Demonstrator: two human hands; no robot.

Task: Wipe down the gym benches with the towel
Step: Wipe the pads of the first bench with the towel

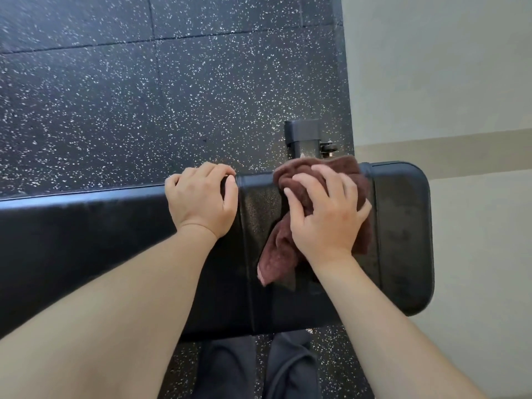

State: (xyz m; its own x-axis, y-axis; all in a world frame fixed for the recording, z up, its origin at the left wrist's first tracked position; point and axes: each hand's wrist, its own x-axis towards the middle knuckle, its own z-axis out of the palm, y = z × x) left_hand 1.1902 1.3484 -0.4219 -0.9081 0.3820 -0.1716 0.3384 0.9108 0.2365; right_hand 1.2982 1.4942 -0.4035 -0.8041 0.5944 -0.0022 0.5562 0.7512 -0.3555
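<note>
Brown towel (278, 253) in right hand (325, 216), on bench (100, 240)

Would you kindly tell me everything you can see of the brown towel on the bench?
The dark brown terry towel is crumpled into a loose, fuzzy bunch. It lies on the black padded gym bench near the end by the pale wall, reaching from the far edge towards the near side, where a paler corner trails free. The right hand presses on its middle, fingers curled into the cloth.

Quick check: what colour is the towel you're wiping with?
Dark reddish brown towel, bunched under the right hand on the black bench; head view shows it best.
</note>
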